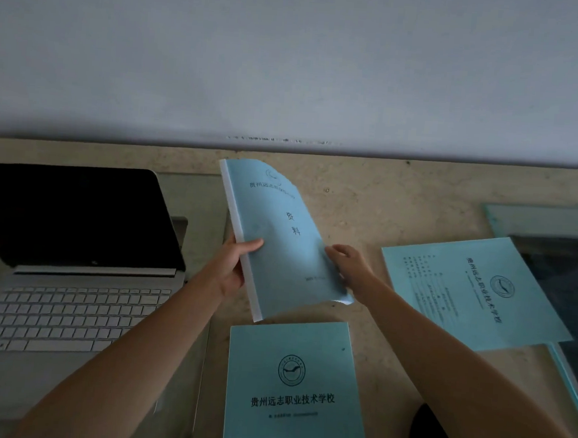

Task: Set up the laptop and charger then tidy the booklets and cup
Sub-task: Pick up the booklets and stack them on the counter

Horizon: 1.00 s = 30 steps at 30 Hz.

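Both hands are on the held booklet (pixel 276 238), which is lifted off the table (pixel 360 203). Left hand (pixel 234 266) grips the spine edge, thumb on the cover. Right hand (pixel 344 265) pinches the free edge. The long axis runs roughly 11 to 5 o'clock, and the far right corner curls over.

The near booklet (pixel 289 390) lies flat at 6 o'clock from the hands, just below the held one's lower end, long axis 12 to 6. Stacking there probably needs a small twist and a pull back, and both hands are about equally near.

The right booklet (pixel 474 290) is at 3 o'clock, turned about a quarter turn and nearer the right hand.

The laptop (pixel 72 272) is at 9 o'clock, open, screen dark, its right edge close to the left forearm, so keep swings off that side. There's bare table at 12 and 1 o'clock.

A dark round object (pixel 429 437) sits at 5 o'clock; cannot tell what it is. Charger not identifiable.
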Available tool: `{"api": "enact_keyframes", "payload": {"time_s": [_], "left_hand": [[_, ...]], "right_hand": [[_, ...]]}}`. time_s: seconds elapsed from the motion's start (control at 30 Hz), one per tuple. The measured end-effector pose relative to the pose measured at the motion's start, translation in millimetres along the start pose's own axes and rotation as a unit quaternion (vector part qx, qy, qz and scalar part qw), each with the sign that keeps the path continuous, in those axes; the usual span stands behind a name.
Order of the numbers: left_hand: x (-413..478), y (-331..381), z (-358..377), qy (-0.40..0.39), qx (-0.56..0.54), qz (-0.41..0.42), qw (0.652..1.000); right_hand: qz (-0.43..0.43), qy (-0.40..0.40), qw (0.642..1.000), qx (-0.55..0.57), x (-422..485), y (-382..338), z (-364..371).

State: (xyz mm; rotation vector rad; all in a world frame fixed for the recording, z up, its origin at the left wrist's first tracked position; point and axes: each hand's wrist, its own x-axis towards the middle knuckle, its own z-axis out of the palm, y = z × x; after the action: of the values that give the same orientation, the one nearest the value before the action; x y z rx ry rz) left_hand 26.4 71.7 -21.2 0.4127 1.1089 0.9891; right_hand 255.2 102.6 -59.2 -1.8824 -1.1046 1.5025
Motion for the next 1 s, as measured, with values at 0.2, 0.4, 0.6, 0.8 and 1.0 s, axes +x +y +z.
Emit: {"api": "enact_keyframes", "payload": {"time_s": [0.2,0.4,0.6,0.8,1.0], "left_hand": [[-40,5,3,-0.067,0.044,0.006,0.997],[-92,-14,-7,-0.054,0.102,-0.017,0.993],[-137,-51,-18,-0.009,0.136,-0.052,0.989],[-173,-95,-36,0.021,0.154,-0.091,0.984],[-197,-133,-47,0.019,0.138,-0.12,0.983]], "right_hand": [[0.115,-0.06,0.983,0.128,-52,14,-4],[0.04,-0.036,0.983,0.173,-104,38,-25],[0.035,-0.037,0.984,0.171,-153,76,-25],[0.065,-0.04,0.984,0.164,-189,122,-23],[0.083,-0.008,0.983,0.163,-219,160,-21]]}}
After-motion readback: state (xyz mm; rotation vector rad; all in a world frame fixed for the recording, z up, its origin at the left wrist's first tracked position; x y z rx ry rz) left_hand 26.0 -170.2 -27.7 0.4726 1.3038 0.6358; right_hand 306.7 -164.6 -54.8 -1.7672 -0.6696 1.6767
